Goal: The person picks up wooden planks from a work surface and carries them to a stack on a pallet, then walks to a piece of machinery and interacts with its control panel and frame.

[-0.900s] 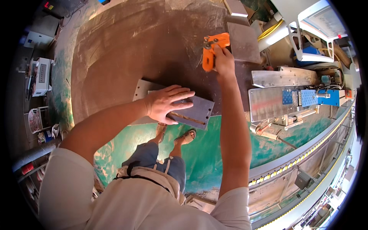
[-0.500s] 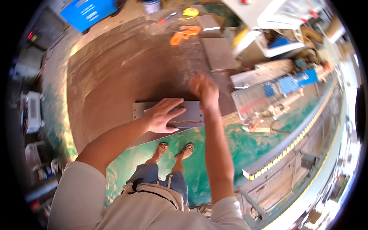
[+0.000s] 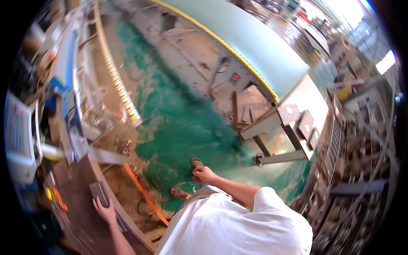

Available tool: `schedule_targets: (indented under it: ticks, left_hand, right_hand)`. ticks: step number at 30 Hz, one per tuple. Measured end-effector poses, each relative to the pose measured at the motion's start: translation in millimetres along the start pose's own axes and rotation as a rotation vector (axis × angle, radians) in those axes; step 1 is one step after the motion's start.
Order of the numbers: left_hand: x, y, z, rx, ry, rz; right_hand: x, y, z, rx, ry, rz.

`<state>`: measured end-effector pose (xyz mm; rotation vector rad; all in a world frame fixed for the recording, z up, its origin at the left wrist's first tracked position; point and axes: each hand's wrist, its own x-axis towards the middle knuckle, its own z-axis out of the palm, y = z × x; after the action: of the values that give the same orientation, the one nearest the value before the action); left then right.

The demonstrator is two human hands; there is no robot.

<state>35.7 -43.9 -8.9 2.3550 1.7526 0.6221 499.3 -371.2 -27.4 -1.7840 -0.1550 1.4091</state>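
Observation:
My left hand (image 3: 104,211) lies over the near part of a dark, narrow rectangular board (image 3: 99,191), its fingers apart and pressed on the surface. The board lies on a brown work table (image 3: 78,204) at the lower left; its far end sticks out past my fingers. My right hand (image 3: 203,174) is in the air in front of my body, over the green floor, with its fingers curled closed. Whether anything small is inside it is hidden.
An orange tool (image 3: 60,202) and a yellow tape measure (image 3: 49,194) lie at the table's left edge. A long machine with a pale blue top (image 3: 263,46) and yellow edging stands ahead, its white end (image 3: 306,106) to the right. Stacked material (image 3: 357,170) lines the right side.
My view and body have turned to the right, so the table is now at the lower left. My right hand has come away from the board; my left hand stays on it.

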Motion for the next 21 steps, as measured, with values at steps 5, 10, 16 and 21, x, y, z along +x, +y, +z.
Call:
schedule_targets:
  ticks: [5, 10, 16, 21]
  left_hand:
    - [-28.0, 231.1, 47.1, -0.370, -0.127, 0.122]
    - [-82.7, 541.2, 107.5, -0.935, -0.605, 0.196]
    - [-201.4, 817.6, 201.4, -0.791, -0.786, 0.622]
    - [-270.8, 962.9, 237.8, -0.767, -1.137, 0.884]
  right_hand:
    - [-30.5, 13.1, -67.9, 0.128, -0.027, -0.205]
    - [-60.9, -11.6, -181.7, 0.131, -0.239, -0.450]
    - [-97.8, 10.6, -346.4, 0.563, 0.262, -0.656]
    - [-118.2, 55.2, -474.1, 0.872, 0.627, -0.557]
